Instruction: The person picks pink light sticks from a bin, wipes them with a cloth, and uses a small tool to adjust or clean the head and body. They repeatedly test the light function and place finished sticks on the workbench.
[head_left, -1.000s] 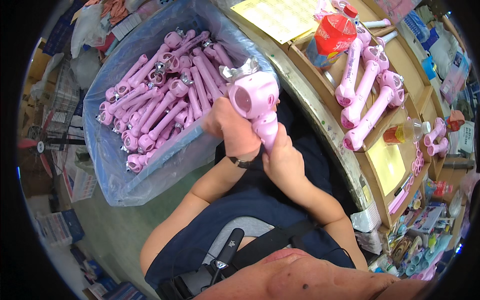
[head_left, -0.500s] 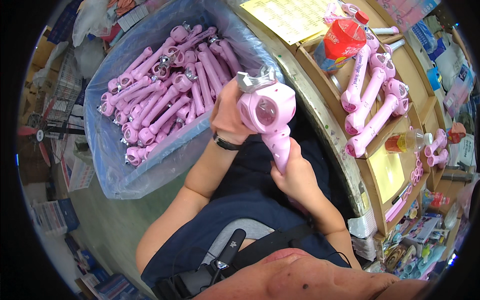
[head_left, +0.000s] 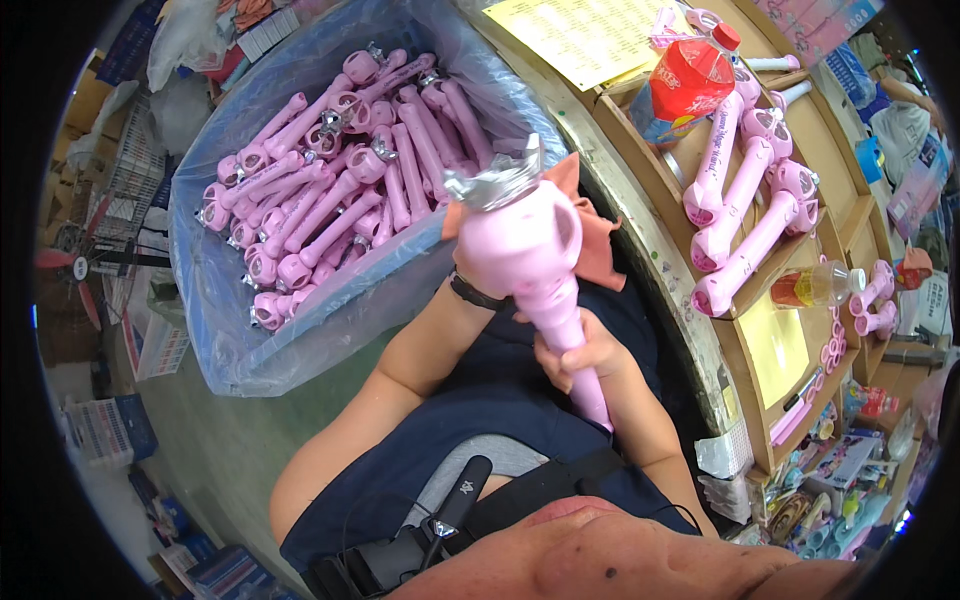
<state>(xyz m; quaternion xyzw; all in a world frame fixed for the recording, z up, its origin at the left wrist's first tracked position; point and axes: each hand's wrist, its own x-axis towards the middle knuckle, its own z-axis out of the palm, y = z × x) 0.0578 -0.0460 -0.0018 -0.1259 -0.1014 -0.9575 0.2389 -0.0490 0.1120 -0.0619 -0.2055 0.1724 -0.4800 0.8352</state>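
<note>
A pink toy wand (head_left: 520, 245) with a round head and a silver crown stands upright, slightly tilted, in front of me. My right hand (head_left: 582, 352) is closed around its handle, whose lower end sticks out below the fingers. My left hand (head_left: 468, 268) is behind the wand's head, and its fingers are hidden there. An orange cloth (head_left: 597, 240) shows on both sides of the head, behind it; the wand hides how the left hand meets it.
At the left, a blue bin (head_left: 205, 330) lined with clear plastic holds several similar pink wands. To the right, a workbench with cardboard trays (head_left: 845, 185) carries more wands, a red-labelled bottle (head_left: 690, 75), a small bottle (head_left: 815, 283) and yellow paper sheets (head_left: 570, 40).
The wand has turned, its round window now facing right, and its handle reaches lower through my right hand. My left hand has gone behind the head, and the orange cloth has come into sight.
</note>
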